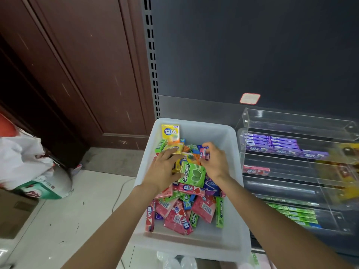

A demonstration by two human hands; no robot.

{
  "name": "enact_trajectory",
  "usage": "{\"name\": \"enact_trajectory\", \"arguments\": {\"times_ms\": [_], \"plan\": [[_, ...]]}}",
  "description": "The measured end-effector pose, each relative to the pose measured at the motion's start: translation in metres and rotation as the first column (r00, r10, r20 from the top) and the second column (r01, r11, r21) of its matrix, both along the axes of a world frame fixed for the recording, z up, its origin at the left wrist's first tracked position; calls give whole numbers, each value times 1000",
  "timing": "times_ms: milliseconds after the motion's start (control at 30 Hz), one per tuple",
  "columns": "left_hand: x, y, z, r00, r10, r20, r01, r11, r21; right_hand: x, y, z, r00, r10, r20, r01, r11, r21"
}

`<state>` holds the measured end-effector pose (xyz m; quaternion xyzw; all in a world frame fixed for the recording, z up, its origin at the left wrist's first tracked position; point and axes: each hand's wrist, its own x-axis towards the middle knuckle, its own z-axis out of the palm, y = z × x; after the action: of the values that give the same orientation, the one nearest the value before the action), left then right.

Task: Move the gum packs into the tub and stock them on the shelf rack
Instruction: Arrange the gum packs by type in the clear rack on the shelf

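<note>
Pinched in the right hand (213,160) is a small pink gum pack (204,153), held end-up over the white tub (233,191); the clear acrylic shelf rack (291,171) lies just to its right, nearer this hand. Left hand (165,167), fingers straight, presses a yellow pack (175,147) in the pile.

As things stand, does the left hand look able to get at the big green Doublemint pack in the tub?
Probably yes. The green Doublemint pack lies on top of the pile in the tub, right beside the left hand, which rests open on yellow packs. Nothing covers it; the right hand pinches a small pink pack farther back.
</note>
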<state>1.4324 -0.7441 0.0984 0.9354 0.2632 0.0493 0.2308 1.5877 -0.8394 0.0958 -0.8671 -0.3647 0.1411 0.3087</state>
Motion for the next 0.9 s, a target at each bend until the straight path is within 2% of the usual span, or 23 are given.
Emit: {"name": "enact_trajectory", "arguments": {"times_ms": [133, 267, 433, 567, 667, 800, 900], "plan": [[-2, 0, 1, 1000, 4, 17, -4, 1000, -8, -6, -11, 12, 992, -36, -121, 57, 983, 176], [-5, -8, 2, 989, -46, 141, 49, 999, -18, -14, -26, 26, 993, 24, -117, 6, 968, 250], [-8, -22, 1, 975, -210, -70, 212, 977, 20, -21, -41, 33, 964, 56, -259, 18, 961, 274], [-9, -29, 0, 971, -220, -89, 231, 962, 147, -23, -45, 36, 950, 58, -307, 38, 954, 298], [-8, -32, 1, 979, -193, -68, 201, 971, 133, -21, -52, 40, 932, 62, -357, 63, 942, 328], [-3, -40, 6, 985, -144, -96, 156, 979, 131, -10, -68, 51, 940, 49, -338, 95, 913, 396], [6, -51, 16, 999, -35, 10, 35, 999, 15, 2, -85, 60, 946, 41, -322, 112, 890, 441]]}}
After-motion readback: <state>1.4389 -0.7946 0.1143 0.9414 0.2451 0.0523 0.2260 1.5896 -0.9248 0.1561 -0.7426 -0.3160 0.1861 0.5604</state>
